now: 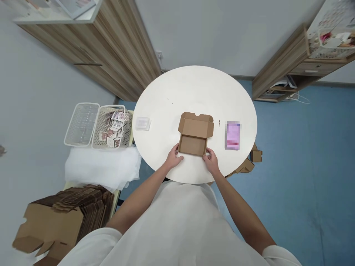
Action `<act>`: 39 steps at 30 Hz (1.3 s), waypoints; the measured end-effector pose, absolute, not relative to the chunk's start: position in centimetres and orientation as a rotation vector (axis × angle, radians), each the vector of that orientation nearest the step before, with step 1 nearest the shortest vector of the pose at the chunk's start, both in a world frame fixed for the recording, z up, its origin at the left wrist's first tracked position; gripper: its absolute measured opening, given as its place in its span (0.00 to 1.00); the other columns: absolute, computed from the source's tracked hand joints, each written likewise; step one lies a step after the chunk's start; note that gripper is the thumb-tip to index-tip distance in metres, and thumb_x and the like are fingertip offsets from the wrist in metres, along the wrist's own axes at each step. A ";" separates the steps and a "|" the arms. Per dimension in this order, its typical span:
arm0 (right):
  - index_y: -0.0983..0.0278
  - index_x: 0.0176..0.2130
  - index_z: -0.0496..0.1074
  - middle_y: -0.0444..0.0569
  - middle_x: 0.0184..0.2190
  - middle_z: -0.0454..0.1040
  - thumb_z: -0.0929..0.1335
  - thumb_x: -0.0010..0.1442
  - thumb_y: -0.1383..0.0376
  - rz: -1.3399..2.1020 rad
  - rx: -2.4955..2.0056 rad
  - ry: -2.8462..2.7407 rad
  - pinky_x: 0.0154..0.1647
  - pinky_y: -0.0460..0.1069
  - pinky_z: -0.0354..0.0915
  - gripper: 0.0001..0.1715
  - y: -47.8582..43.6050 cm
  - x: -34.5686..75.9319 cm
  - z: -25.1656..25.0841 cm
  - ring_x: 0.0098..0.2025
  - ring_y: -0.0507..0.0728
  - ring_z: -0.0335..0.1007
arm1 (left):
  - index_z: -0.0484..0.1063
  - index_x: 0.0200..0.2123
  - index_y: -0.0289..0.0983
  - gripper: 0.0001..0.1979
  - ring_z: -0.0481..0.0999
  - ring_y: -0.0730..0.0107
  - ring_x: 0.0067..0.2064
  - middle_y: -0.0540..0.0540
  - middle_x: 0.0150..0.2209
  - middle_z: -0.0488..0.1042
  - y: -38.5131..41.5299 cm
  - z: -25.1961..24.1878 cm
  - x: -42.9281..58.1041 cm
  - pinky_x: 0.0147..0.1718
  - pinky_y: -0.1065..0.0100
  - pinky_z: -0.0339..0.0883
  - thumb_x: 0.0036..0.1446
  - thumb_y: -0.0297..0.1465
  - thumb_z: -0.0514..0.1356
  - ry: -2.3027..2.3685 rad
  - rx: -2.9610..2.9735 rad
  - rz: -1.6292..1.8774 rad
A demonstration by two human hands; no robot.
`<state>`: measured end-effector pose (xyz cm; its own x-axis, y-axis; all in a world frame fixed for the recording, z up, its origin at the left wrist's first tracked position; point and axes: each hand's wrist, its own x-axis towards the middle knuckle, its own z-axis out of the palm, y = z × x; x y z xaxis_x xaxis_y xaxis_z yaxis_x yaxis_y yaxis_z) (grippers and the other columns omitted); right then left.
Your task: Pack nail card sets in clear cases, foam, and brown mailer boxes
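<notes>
An open cardboard box [193, 145] sits on the white round table [194, 88], its lid [196, 127] raised on the far side with the flaps spread. Nothing shows inside it. My left hand [174, 157] grips the box at its near left corner, thumb toward the front edge. At the near right corner, my right hand [211, 161] holds the box in the same way. To the right on the table lies a pink-purple item [233, 135], blurred out. A small stack of clear plastic packets [142, 123] rests near the table's left edge.
Left of the table are a white basket of printed packets [112, 127], a second white basket [82, 123], white sheets [102, 164] and stacked flat cardboard boxes [63, 218]. More cardboard boxes [245, 166] lie below the table's right edge. Wooden cabinets [122, 44] stand behind.
</notes>
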<state>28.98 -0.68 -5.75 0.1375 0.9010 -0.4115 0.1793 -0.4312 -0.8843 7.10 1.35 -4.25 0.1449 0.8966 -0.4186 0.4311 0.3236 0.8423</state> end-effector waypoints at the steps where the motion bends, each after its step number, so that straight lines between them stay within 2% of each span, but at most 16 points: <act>1: 0.63 0.50 0.61 0.52 0.46 0.66 0.63 0.49 0.59 1.344 -1.738 -1.048 0.32 0.50 0.64 0.28 -0.7 29.0 -5.8 0.27 0.50 0.63 | 0.42 0.60 0.42 0.40 0.54 0.60 0.60 0.44 0.60 0.52 1.3 -4.3 7.1 0.55 0.57 0.55 0.44 0.25 0.54 1.470 1.283 0.526; 6: 0.62 0.52 0.58 0.53 0.48 0.63 0.64 0.49 0.56 1.286 -1.782 -1.029 0.33 0.50 0.64 0.32 -1.2 28.8 -5.6 0.27 0.49 0.61 | 0.38 0.61 0.43 0.42 0.52 0.59 0.61 0.42 0.61 0.50 0.9 -4.7 6.7 0.53 0.56 0.56 0.45 0.26 0.56 1.462 1.264 0.529; 11: 0.61 0.54 0.53 0.54 0.49 0.59 0.63 0.52 0.55 0.995 -1.845 -0.996 0.31 0.49 0.63 0.32 -2.4 27.7 -4.3 0.27 0.48 0.59 | 0.37 0.61 0.43 0.40 0.53 0.59 0.60 0.40 0.61 0.49 0.9 -4.4 5.0 0.52 0.56 0.57 0.48 0.28 0.56 1.411 1.236 0.553; 16: 0.60 0.54 0.51 0.50 0.44 0.62 0.63 0.52 0.58 0.809 -1.849 -1.094 0.34 0.49 0.62 0.32 -2.5 23.0 -2.2 0.26 0.48 0.58 | 0.45 0.59 0.43 0.35 0.53 0.59 0.60 0.41 0.60 0.50 1.9 -3.4 -0.7 0.52 0.57 0.58 0.50 0.34 0.57 1.589 1.288 0.634; 20: 0.62 0.47 0.62 0.50 0.37 0.65 0.63 0.52 0.58 1.001 -1.806 -1.341 0.31 0.49 0.63 0.22 0.1 16.3 -1.9 0.29 0.51 0.61 | 0.51 0.56 0.41 0.29 0.51 0.59 0.60 0.41 0.59 0.50 3.8 -3.6 -7.1 0.52 0.59 0.59 0.52 0.36 0.55 1.879 1.281 0.764; 22: 0.61 0.44 0.65 0.51 0.41 0.66 0.63 0.52 0.58 1.183 -1.762 -1.438 0.34 0.50 0.64 0.19 2.3 12.6 -2.4 0.32 0.52 0.63 | 0.52 0.56 0.39 0.26 0.51 0.60 0.60 0.40 0.59 0.49 5.2 -4.1 -9.9 0.52 0.60 0.59 0.53 0.36 0.54 1.953 1.249 0.813; 27: 0.62 0.44 0.65 0.50 0.43 0.69 0.64 0.51 0.58 1.439 -1.781 -1.277 0.41 0.52 0.64 0.20 8.4 5.6 -4.3 0.40 0.54 0.65 | 0.56 0.54 0.37 0.25 0.63 0.61 0.53 0.38 0.55 0.55 9.8 -5.2 -14.0 0.46 0.63 0.64 0.54 0.36 0.54 1.949 1.123 0.908; 30: 0.62 0.44 0.66 0.49 0.44 0.69 0.63 0.51 0.59 1.481 -1.802 -1.171 0.44 0.54 0.63 0.19 11.4 3.5 -5.4 0.43 0.54 0.65 | 0.63 0.50 0.35 0.19 0.69 0.64 0.46 0.39 0.50 0.63 12.4 -5.9 -15.0 0.48 0.62 0.62 0.56 0.37 0.51 1.957 1.094 0.927; 35: 0.62 0.46 0.64 0.48 0.42 0.70 0.64 0.52 0.59 1.435 -1.795 -1.052 0.45 0.55 0.63 0.21 14.4 1.4 -6.7 0.43 0.54 0.66 | 0.64 0.50 0.32 0.20 0.71 0.65 0.41 0.39 0.44 0.68 14.6 -7.0 -15.4 0.48 0.61 0.61 0.55 0.33 0.53 1.985 1.077 0.857; 39: 0.63 0.45 0.64 0.48 0.39 0.72 0.65 0.51 0.60 1.514 -1.710 -1.031 0.40 0.54 0.66 0.21 15.1 -0.1 -7.4 0.37 0.52 0.68 | 0.67 0.47 0.33 0.18 0.71 0.65 0.40 0.41 0.42 0.70 14.4 -7.2 -15.2 0.48 0.61 0.61 0.52 0.29 0.56 1.928 1.179 0.845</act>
<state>-0.10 15.08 -7.44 0.0358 0.8657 -0.4994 0.1481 -0.4988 -0.8540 -15.23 14.44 -7.21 -0.3291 0.9150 -0.2332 0.4486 0.3688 0.8141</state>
